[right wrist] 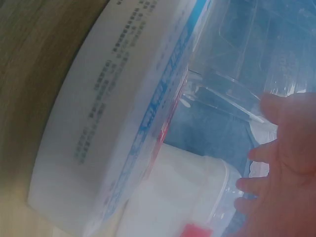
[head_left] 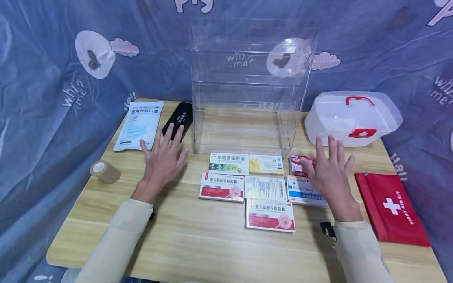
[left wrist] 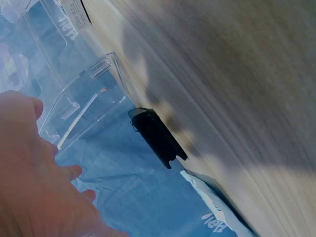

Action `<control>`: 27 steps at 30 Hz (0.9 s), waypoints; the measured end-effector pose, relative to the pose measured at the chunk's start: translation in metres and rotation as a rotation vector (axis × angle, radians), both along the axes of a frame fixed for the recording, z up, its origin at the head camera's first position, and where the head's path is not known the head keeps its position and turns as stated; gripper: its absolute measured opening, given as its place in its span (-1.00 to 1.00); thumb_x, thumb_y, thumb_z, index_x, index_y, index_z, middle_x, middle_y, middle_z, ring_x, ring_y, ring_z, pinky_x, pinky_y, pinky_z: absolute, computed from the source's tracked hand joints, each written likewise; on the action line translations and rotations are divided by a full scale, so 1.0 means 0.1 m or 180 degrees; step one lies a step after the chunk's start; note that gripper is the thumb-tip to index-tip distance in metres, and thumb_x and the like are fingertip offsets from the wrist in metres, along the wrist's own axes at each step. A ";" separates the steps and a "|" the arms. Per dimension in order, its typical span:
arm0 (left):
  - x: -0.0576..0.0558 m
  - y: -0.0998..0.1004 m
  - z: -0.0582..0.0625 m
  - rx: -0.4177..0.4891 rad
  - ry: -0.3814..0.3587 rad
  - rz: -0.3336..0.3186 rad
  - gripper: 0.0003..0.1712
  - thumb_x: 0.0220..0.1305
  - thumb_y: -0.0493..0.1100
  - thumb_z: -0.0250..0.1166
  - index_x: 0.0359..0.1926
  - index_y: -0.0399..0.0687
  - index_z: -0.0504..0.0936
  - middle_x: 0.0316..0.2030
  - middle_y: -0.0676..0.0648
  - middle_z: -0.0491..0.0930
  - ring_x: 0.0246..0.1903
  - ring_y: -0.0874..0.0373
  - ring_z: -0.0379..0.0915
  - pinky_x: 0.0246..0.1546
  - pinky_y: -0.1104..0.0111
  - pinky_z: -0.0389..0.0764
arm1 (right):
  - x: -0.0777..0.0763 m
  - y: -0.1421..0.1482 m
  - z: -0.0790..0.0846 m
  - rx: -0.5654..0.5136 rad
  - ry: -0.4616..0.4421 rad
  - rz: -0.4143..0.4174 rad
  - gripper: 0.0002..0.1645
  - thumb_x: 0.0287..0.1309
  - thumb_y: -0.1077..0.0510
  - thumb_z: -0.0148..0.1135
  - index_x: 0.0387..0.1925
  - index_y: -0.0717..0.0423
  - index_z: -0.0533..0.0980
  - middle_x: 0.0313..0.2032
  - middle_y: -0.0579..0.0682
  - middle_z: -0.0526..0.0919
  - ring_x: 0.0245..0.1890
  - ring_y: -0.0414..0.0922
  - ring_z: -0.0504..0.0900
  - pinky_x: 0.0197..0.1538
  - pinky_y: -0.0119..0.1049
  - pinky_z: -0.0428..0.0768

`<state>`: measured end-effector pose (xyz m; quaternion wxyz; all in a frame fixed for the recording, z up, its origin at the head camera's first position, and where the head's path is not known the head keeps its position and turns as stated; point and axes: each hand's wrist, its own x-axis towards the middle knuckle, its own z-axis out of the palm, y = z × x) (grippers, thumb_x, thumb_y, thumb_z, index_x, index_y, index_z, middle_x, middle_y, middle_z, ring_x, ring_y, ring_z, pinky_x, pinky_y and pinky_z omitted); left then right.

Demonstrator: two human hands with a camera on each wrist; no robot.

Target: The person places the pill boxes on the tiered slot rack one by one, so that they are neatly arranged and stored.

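Lying flat on the table (head_left: 184, 247) before you are seven medicine boxes (head_left: 265, 188), in rows of three, three and one. Two read 复方氨酚烷胺胶囊, one 氨咖黄敏胶囊, and one red box (head_left: 297, 168) 布洛芬; of the others, one is yellow-and-white, one blue-and-white, and one white with print too small to read. Your right hand (head_left: 332, 177), fingers spread wide, hovers above the boxes' right end, partly covering the red and blue-and-white ones. Your left hand (head_left: 161, 161), also splayed, hovers in front of one black case (head_left: 183, 112) and one packet (head_left: 139, 125) labelled 医用外科口罩; one tan roll (head_left: 107, 173) stands near it. Directly behind the boxes rises one clear rack (head_left: 244, 82). To its right sit one translucent container (head_left: 329, 114) with a white cross on its red latch and one red pouch (head_left: 393, 208) reading "FIRST AID KIT". Blue fabric (head_left: 46, 165) behind repeats "why me?" and "Ha!!".
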<state>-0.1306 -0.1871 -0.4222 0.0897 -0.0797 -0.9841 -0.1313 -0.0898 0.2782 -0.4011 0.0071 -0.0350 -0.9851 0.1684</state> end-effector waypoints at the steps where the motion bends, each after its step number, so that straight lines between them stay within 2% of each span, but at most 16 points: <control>1: -0.01 0.01 0.00 0.0013 0.0020 -0.0005 -0.15 0.62 0.21 0.05 0.77 0.30 -0.03 0.76 -0.10 -0.07 0.76 -0.21 -0.38 0.41 -0.69 -0.33 | 0.00 0.02 0.00 -0.0037 -0.0005 -0.0005 0.11 0.48 -0.10 0.22 0.76 0.05 -0.16 0.69 0.43 -0.22 0.69 0.45 -0.27 0.55 0.62 -0.36; 4: -0.03 0.04 0.00 0.0049 0.0071 -0.0012 -0.15 0.62 0.19 0.06 0.77 0.32 -0.04 0.76 -0.09 -0.06 0.76 -0.21 -0.34 0.42 -0.68 -0.30 | 0.00 0.10 -0.03 -0.0199 -0.0103 -0.0033 0.03 0.50 -0.08 0.23 0.74 0.10 -0.05 0.65 0.47 -0.09 0.63 0.51 -0.09 0.53 0.64 -0.08; 7: -0.07 0.08 0.03 0.0149 0.0182 -0.0053 -0.17 0.63 0.17 0.03 0.77 0.31 -0.04 0.75 -0.11 -0.01 0.74 -0.24 -0.25 0.43 -0.67 -0.18 | 0.01 0.25 -0.09 -0.0404 -0.0336 -0.0064 -0.06 0.54 -0.06 0.20 0.71 0.17 0.05 0.58 0.53 0.05 0.52 0.55 0.10 0.38 0.63 0.26; 9: -0.12 0.11 0.08 0.0301 0.0264 -0.0138 -0.17 0.65 0.15 0.02 0.77 0.27 -0.06 0.74 -0.14 0.00 0.72 -0.28 -0.17 0.48 -0.60 -0.06 | 0.01 0.35 -0.14 -0.0496 -0.0541 -0.0119 -0.06 0.56 -0.08 0.16 0.71 0.20 0.04 0.54 0.57 0.09 0.47 0.57 0.16 0.30 0.64 0.36; 11: -0.21 0.13 0.16 0.0576 0.0326 -0.0270 -0.16 0.66 0.09 0.04 0.78 0.22 -0.08 0.74 -0.15 0.01 0.71 -0.27 -0.09 0.56 -0.46 0.03 | 0.00 0.45 -0.20 -0.0595 -0.0723 -0.0167 -0.03 0.57 -0.09 0.16 0.72 0.21 -0.02 0.51 0.60 0.10 0.45 0.57 0.19 0.29 0.60 0.41; 14: -0.41 0.17 0.32 0.1105 0.0339 -0.0516 -0.09 0.64 -0.02 0.10 0.78 0.22 -0.16 0.75 -0.09 -0.03 0.69 -0.22 0.00 0.64 -0.22 0.12 | -0.03 0.58 -0.29 -0.0754 -0.0905 -0.0240 0.04 0.55 -0.08 0.18 0.73 0.22 -0.12 0.52 0.62 0.09 0.46 0.58 0.18 0.31 0.57 0.44; 16: -0.55 0.21 0.44 0.1480 0.0310 -0.0672 -0.04 0.61 -0.09 0.15 0.78 0.26 -0.20 0.75 -0.05 -0.02 0.66 -0.20 0.12 0.53 -0.14 0.37 | -0.06 0.64 -0.33 -0.0868 -0.0947 -0.0245 0.07 0.54 -0.07 0.21 0.73 0.22 -0.14 0.53 0.62 0.09 0.47 0.59 0.18 0.32 0.55 0.44; 17: -0.62 0.23 0.49 0.1609 0.0311 -0.0729 -0.01 0.60 -0.12 0.17 0.78 0.28 -0.21 0.74 -0.04 -0.01 0.63 -0.19 0.19 0.39 -0.12 0.53 | -0.07 0.67 -0.34 -0.0918 -0.0948 -0.0219 0.07 0.54 -0.05 0.22 0.73 0.23 -0.14 0.53 0.62 0.09 0.47 0.60 0.19 0.33 0.55 0.43; 18: -0.68 0.24 0.54 0.1708 0.0304 -0.0782 0.00 0.58 -0.14 0.18 0.78 0.28 -0.22 0.74 -0.04 0.01 0.60 -0.19 0.26 0.26 -0.08 0.63 | -0.08 0.69 -0.35 -0.0955 -0.0935 -0.0189 0.05 0.54 -0.04 0.22 0.73 0.22 -0.11 0.54 0.62 0.11 0.47 0.60 0.21 0.34 0.54 0.42; 19: -0.74 0.26 0.58 0.1803 0.0308 -0.0850 0.01 0.58 -0.16 0.18 0.78 0.25 -0.21 0.74 -0.06 0.03 0.57 -0.18 0.31 0.20 -0.06 0.66 | -0.09 0.70 -0.36 -0.0995 -0.0927 -0.0150 0.03 0.54 -0.04 0.22 0.73 0.22 -0.09 0.54 0.62 0.12 0.46 0.59 0.23 0.35 0.54 0.42; 21: -0.83 0.30 0.65 0.1929 0.0324 -0.0943 0.01 0.56 -0.20 0.19 0.78 0.20 -0.19 0.73 -0.09 0.05 0.56 -0.15 0.33 0.15 -0.01 0.69 | -0.10 0.74 -0.36 -0.1055 -0.0907 -0.0040 0.00 0.55 -0.03 0.22 0.72 0.23 -0.04 0.52 0.61 0.17 0.42 0.56 0.28 0.35 0.52 0.45; 23: -0.89 0.32 0.68 0.1972 0.0353 -0.1011 0.00 0.55 -0.24 0.19 0.78 0.14 -0.16 0.74 -0.08 0.02 0.60 -0.09 0.26 0.32 0.00 0.63 | -0.10 0.76 -0.35 -0.1087 -0.0900 0.0082 -0.03 0.55 -0.02 0.22 0.71 0.25 0.00 0.52 0.59 0.19 0.39 0.53 0.30 0.33 0.49 0.49; 25: -0.94 0.34 0.70 0.2003 0.0365 -0.1059 -0.02 0.55 -0.26 0.18 0.78 0.11 -0.12 0.75 -0.06 -0.02 0.64 -0.05 0.19 0.51 -0.01 0.47 | -0.10 0.79 -0.35 -0.1094 -0.0887 0.0178 -0.03 0.54 -0.01 0.24 0.70 0.28 0.03 0.51 0.59 0.21 0.37 0.51 0.32 0.30 0.46 0.53; 27: -0.96 0.35 0.69 0.1988 0.0354 -0.1031 -0.04 0.55 -0.27 0.18 0.78 0.15 -0.09 0.75 -0.01 -0.02 0.64 -0.03 0.19 0.50 0.00 0.48 | -0.10 0.80 -0.36 -0.1094 -0.0857 0.0251 -0.04 0.53 0.00 0.26 0.68 0.30 0.05 0.50 0.58 0.23 0.35 0.49 0.33 0.27 0.43 0.57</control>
